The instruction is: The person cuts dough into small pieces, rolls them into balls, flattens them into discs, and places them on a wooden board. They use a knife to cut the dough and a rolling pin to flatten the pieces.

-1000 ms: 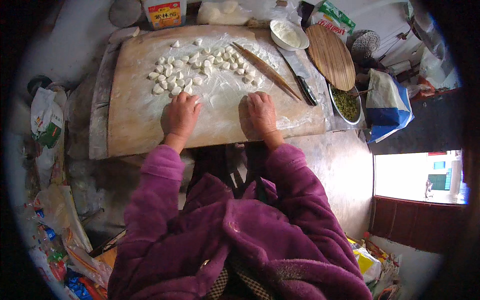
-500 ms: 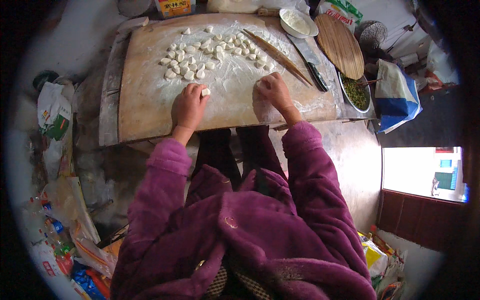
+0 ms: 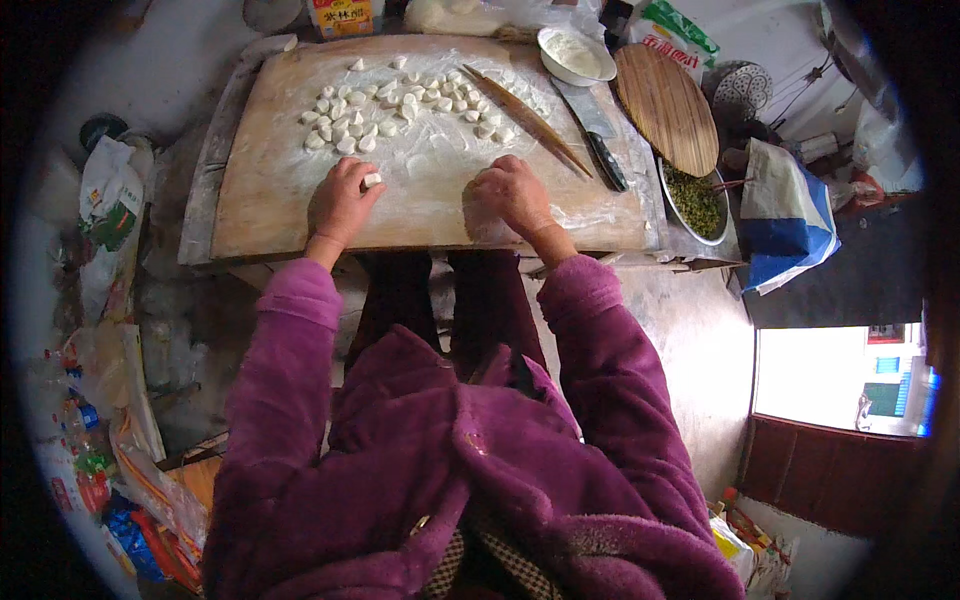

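The left hand (image 3: 342, 200) is curled, thumb and forefinger pinching a small, pale dough piece (image 3: 372, 180) at its inner side, close over the tabletop (image 3: 265, 190). The right hand (image 3: 513, 197), well apart to the right, has its fingers bent down at the surface; whether they are pressed together or close on anything underneath cannot be told.

The step in hand looks like working the dough pieces singly. The next move, I judge, calls for a light pinch with the left hand, since soft dough would dent, and for keeping that piece clear of its neighbours.

Just beyond the left hand lie the loose pieces (image 3: 347, 145), scattered forward and across toward the right hand on a floury patch. Forward and right of the right hand, the rolling pin (image 3: 530, 118) lies slantwise; past it is the knife (image 3: 606, 163), its handle toward the person. Farther out on that side come the slatted lid (image 3: 665, 105) and, partly beneath it, the green filling (image 3: 697, 208). Farthest forward from the right hand, beyond the knife's blade, is the flour bowl (image 3: 583, 79).
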Demonstrator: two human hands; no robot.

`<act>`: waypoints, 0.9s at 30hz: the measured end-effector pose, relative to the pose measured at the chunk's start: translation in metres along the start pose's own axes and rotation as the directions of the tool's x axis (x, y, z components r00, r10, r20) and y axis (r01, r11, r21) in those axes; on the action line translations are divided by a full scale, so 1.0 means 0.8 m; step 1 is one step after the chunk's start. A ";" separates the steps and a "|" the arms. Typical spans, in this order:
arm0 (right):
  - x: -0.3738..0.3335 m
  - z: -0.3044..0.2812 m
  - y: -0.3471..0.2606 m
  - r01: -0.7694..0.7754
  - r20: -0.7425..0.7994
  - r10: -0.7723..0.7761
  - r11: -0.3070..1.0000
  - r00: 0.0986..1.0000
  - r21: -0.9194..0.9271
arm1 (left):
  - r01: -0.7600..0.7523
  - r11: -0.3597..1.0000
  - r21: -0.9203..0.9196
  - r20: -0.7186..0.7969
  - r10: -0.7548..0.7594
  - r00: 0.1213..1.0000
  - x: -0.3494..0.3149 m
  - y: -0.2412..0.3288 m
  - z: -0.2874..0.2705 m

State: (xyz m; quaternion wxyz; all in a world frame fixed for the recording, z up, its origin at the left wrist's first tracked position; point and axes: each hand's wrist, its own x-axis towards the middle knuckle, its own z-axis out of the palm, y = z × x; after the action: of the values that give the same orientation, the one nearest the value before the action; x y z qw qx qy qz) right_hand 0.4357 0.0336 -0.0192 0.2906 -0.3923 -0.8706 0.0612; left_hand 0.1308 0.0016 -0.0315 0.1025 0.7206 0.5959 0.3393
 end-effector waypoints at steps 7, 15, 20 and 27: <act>0.060 0.025 -0.003 0.035 0.103 -0.020 0.989 0.994 -0.144 | -0.006 1.000 0.022 -0.035 0.006 0.999 0.009 0.005 0.006; 0.058 0.051 0.006 0.209 -0.054 -0.210 0.978 0.976 -0.019 | -0.106 0.979 0.176 0.074 0.094 0.993 0.005 -0.003 0.001; 0.066 0.038 0.006 0.218 -0.012 -0.218 0.976 0.976 0.005 | -0.115 0.981 0.153 0.102 0.100 0.990 0.008 0.000 0.001; 0.070 0.051 0.025 0.290 -0.003 -0.290 0.957 0.957 -0.029 | -0.115 0.979 0.171 0.066 0.105 0.992 0.009 0.006 0.003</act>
State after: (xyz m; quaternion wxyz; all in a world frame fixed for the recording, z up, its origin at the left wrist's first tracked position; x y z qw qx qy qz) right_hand 0.3967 0.0925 -0.0340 0.2940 -0.2649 -0.9183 0.0043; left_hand 0.1367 0.0072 -0.0279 0.0368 0.7678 0.5797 0.2704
